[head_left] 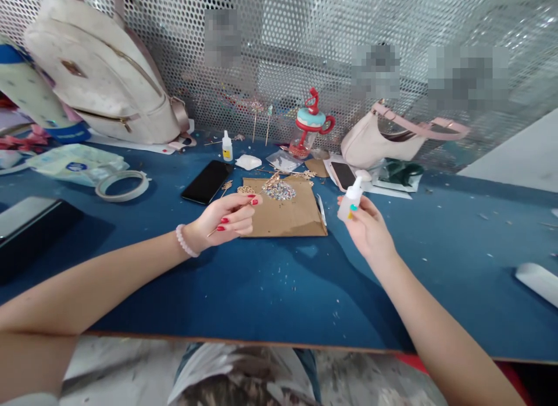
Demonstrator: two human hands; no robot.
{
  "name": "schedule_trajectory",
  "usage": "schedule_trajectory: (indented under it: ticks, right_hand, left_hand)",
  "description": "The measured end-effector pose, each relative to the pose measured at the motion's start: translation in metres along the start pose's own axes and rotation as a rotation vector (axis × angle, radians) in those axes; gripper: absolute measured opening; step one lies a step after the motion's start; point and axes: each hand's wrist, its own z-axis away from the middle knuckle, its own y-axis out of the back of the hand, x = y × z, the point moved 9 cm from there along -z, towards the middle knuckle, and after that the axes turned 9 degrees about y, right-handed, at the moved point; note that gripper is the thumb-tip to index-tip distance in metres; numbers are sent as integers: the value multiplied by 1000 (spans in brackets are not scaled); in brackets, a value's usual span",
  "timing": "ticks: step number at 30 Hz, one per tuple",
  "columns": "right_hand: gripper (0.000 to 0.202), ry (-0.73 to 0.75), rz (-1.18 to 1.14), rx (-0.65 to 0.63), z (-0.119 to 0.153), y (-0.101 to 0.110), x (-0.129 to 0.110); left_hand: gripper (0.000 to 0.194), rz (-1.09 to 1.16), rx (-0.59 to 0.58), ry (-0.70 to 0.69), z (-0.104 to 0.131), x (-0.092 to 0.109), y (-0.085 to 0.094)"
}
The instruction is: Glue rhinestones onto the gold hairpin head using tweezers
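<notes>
My left hand (231, 216) is closed around a thin stick (212, 232), its fingers pinched at the left edge of a brown cardboard sheet (283, 223). The stick's upper end is mostly hidden by the fingers. To the right of the cardboard, my right hand (368, 223) grips a small white glue bottle (350, 201), held upright with its nozzle up. A pile of small shiny gems (279, 189) lies on the cardboard, with gold-coloured pieces (246, 190) beside it. White tweezers (321, 210) rest along the cardboard's right edge.
A black phone (207, 182), a second glue bottle (227, 147) and a tape roll (122, 186) lie to the left. Behind stand a red-and-blue cup (310, 127), a pink handbag (383, 139) and a pale backpack (104, 74). Two decorated sticks stand upright near the mesh wall.
</notes>
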Motion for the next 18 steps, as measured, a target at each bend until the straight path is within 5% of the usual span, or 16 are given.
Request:
schedule_trajectory:
  ticks: [8,18]
  right_hand:
    - [37,-43,264,107,-12,36,8]
    - [30,-169,768,19,-12,48,16]
  left_hand:
    - [40,-504,104,89,-8,-5,8]
    - [32,-1250,224,238,-9,-17,14]
